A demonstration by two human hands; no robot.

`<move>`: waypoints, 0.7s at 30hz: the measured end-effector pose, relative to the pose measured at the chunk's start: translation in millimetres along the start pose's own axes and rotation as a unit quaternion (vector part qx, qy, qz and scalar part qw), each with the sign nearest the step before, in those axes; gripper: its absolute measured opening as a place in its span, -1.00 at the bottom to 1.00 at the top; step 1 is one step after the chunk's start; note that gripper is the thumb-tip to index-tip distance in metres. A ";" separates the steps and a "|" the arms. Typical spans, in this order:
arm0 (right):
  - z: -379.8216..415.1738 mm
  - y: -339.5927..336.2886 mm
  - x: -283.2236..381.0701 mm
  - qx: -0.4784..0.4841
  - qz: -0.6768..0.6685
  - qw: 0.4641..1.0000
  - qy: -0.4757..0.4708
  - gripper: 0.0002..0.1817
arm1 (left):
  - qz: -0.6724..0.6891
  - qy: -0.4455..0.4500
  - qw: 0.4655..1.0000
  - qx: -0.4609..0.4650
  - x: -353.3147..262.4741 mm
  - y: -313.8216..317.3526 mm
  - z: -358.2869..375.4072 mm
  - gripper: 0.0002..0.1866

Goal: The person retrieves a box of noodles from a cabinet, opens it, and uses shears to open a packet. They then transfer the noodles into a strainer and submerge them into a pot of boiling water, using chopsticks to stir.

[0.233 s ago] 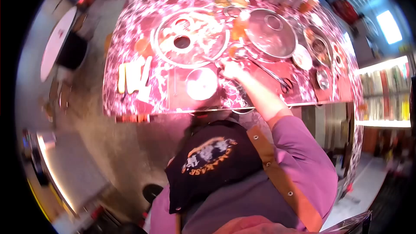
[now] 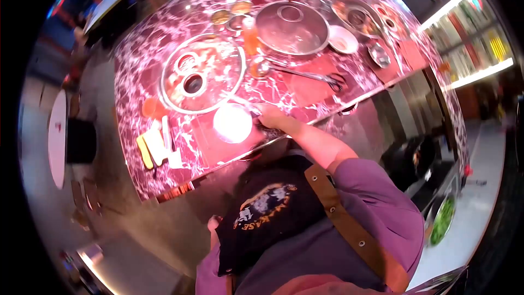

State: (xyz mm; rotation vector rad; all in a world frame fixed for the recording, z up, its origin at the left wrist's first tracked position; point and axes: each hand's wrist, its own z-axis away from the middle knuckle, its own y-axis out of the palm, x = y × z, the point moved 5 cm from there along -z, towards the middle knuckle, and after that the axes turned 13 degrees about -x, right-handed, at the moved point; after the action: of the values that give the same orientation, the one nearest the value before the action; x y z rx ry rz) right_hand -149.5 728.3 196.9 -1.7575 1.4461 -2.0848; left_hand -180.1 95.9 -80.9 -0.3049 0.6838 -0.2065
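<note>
Right hand (image 2: 271, 117) partly curled, just beside bright white round dish (image 2: 232, 123) near pink-purple marbled surface's (image 2: 139, 60) edge; can't tell what it grips. Left hand (image 2: 214, 223) low by black printed cloth (image 2: 267, 207), grip unclear.

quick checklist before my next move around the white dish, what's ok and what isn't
1. Right hand near the white dish: ok, just to the right of it.
2. Right hand's grip: cannot tell; the fingers are too blurred.
3. White dish clear of the table's front edge: ok, it looks set in from it.
4. Contents of the white dish: cannot tell; glare washes it out.
5. Left hand at the table: not ok if both hands are needed; it is down by the apron.
6. Scissor-like handles clear of the right hand: ok, they lie apart from it, farther right.
</note>
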 end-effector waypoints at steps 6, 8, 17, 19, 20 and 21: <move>106.9 -55.8 -28.8 -0.226 -0.070 0.971 0.025 -0.71 | -0.360 0.094 0.915 0.154 -58.3 72.8 -14.2 -0.72; 202.5 -63.0 -90.9 -0.185 -0.116 0.954 0.206 -0.72 | -0.427 0.134 0.863 0.234 -62.6 125.6 -11.6 -0.73; 787.0 -131.1 -185.8 0.190 0.277 0.698 0.632 -0.81 | -0.262 0.067 0.873 0.406 -124.8 356.8 160.5 -0.78; 832.7 -95.8 -256.6 0.057 0.088 0.755 0.647 -0.83 | -0.283 0.091 0.889 0.350 -127.1 369.6 216.8 -0.83; 859.5 -72.0 -286.6 -0.104 -0.004 0.754 0.648 -0.80 | -0.301 0.095 0.884 0.345 -116.5 367.3 231.2 -0.83; 786.8 -120.7 -227.9 -0.362 -0.179 0.531 0.745 -0.82 | -0.330 0.115 0.858 0.377 -107.1 367.0 240.4 -0.84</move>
State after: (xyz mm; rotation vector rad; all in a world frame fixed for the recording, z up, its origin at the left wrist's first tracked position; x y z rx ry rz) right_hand 615.3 452.9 39.5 0.6562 2.5156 -3.7783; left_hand -73.7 519.8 32.7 0.2656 0.6608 -1.1554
